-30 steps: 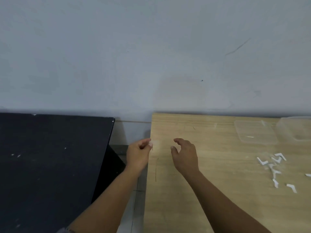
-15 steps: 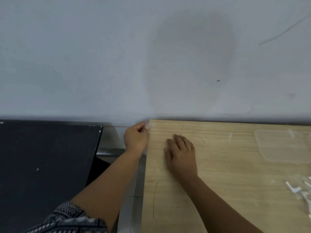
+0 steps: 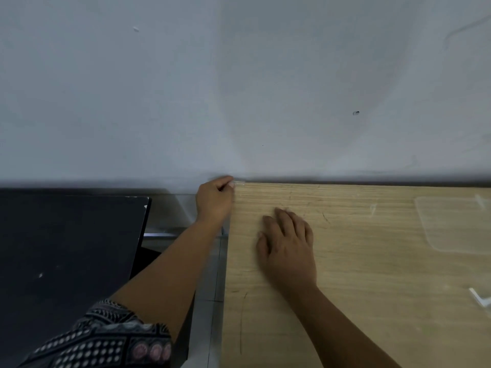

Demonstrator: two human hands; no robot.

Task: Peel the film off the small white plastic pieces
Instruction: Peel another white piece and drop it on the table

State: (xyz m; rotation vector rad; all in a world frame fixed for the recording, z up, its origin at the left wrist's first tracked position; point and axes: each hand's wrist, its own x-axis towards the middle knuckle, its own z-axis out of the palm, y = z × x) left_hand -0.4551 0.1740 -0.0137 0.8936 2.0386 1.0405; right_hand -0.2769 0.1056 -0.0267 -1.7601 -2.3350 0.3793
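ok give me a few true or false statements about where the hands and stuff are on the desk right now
1. The left hand pinches a bit of clear film at the far left corner of the light wooden table. True.
2. The right hand grips a white piece. False: it lies flat on the table, holding nothing.
3. A clear plastic lid lies right of both hands. True.
4. The black table touches the wooden one. False: a gap separates them.
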